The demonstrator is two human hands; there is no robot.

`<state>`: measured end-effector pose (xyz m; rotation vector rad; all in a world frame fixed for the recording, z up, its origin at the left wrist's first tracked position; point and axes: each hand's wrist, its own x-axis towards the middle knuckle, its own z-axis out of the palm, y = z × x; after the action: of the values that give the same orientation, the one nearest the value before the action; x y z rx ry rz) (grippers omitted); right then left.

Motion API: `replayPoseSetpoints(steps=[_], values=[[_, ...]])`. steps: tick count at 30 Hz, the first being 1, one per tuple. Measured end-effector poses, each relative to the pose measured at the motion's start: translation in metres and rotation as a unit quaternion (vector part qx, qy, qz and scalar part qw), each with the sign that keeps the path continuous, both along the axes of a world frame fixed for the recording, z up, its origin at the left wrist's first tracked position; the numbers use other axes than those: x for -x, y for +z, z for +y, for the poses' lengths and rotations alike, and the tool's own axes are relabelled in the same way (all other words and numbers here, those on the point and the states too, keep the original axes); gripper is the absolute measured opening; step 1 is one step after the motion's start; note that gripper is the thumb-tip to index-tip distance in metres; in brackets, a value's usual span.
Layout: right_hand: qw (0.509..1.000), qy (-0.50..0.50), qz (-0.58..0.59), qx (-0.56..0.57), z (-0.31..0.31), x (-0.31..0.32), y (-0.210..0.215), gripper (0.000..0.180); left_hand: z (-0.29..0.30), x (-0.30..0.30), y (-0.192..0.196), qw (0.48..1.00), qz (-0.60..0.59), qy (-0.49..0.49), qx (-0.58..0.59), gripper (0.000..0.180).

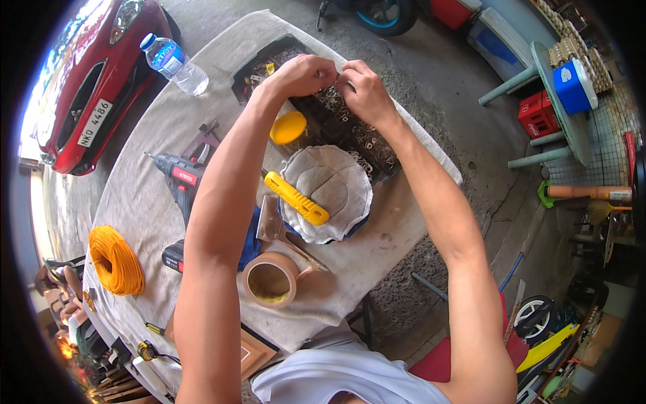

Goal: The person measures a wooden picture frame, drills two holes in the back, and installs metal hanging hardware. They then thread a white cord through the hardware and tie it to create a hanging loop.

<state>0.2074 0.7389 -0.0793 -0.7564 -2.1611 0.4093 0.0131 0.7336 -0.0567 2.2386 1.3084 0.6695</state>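
Head view: left hand (306, 75) and right hand (363, 93) close together, fingers curled, above the black tray (316, 121) of small metal parts (368, 139); cannot tell what they pinch. Tray sits on the cloth-covered table (393, 252), likely so dropped pieces fall back inside.

There were two hands, one left hand (308, 75) and one right hand (367, 91), above one dark tray (321, 131) by the far right edge of one cloth-covered table (387, 259). The small pieces (370, 145) in it were too many to count. Along the left edge there were one plastic bottle (176, 66) and one coil of orange cord (126, 259). One drill (182, 176), one yellow lid (288, 128), one yellow cutter (296, 198) and, toward the near edge, one tape roll (281, 260) made four more. Beyond the left edge was one red car (101, 77).
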Motion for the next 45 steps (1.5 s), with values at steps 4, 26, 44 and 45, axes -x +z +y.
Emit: replayPoseSetpoints(steps=[4, 26, 44, 45], values=[[1.0, 0.013, 0.007, 0.001, 0.0, -0.001, 0.003, 0.016, 0.0, 0.002, -0.001, 1.0, 0.004, 0.01, -0.003, 0.015], [0.999, -0.008, -0.007, 0.04, -0.002, -0.001, 0.003, 0.019, 0.001, -0.012, 0.003, 0.982, 0.15, 0.112, -0.024, 0.012], [1.0, -0.021, -0.004, 0.012, 0.001, -0.002, 0.0, 0.017, 0.006, -0.022, 0.003, 0.984, 0.151, 0.087, -0.032, 0.014], [1.0, -0.02, -0.001, 0.012, 0.001, -0.001, 0.001, 0.016, 0.006, -0.019, 0.003, 0.987, 0.136, 0.085, -0.028, 0.014]])
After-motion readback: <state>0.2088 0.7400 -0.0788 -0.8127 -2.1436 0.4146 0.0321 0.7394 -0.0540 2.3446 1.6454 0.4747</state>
